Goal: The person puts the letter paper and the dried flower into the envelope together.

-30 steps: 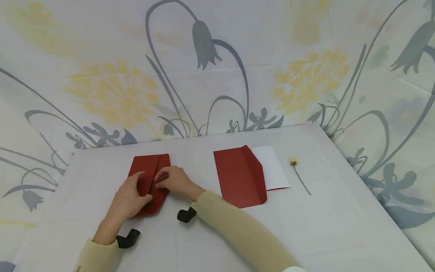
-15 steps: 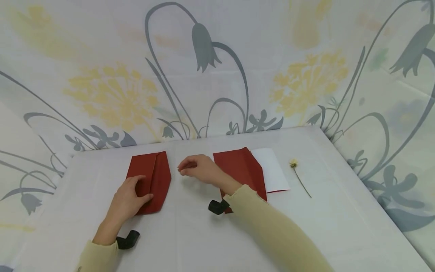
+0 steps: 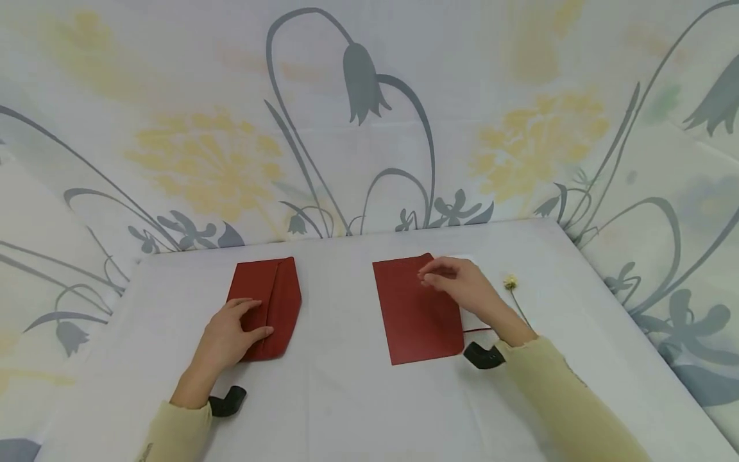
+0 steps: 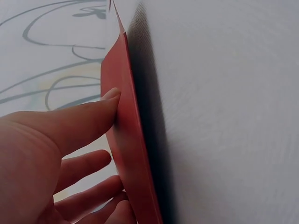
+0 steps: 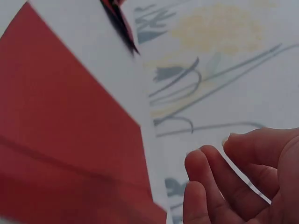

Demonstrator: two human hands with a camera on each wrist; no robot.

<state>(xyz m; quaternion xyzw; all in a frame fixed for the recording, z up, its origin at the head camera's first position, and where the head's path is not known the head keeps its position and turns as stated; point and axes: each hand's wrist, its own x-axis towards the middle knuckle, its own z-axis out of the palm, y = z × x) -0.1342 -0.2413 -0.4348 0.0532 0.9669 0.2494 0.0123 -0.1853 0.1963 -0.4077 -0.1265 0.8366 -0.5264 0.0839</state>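
Note:
On the left of the table lies a red envelope (image 3: 285, 311) with an angled flap. My left hand (image 3: 224, 339) rests on it, thumb and fingers spread and touching the paper; the left wrist view shows the thumb on the envelope (image 4: 124, 126). A second red envelope (image 3: 410, 324) lies right of centre. Partly covered by it, a white card (image 3: 470, 321) sticks out on its right. Above that envelope hovers my right hand (image 3: 464, 289), fingers loosely bent and nothing between them. In the right wrist view, the fingers (image 5: 196, 168) are apart from the red envelope (image 5: 70, 135).
A dried flower (image 3: 510, 282) with a thin stem lies right of the card, its stem partly behind my right forearm. A white cloth covers the table (image 3: 346, 398). Behind it stands a flower-patterned cloth backdrop (image 3: 323, 128). Black camera mounts (image 3: 484, 356) sit at both wrists.
My right hand has left the left envelope and moved right through the air to above the second envelope. The left hand stays on its envelope. The head view has shifted slightly.

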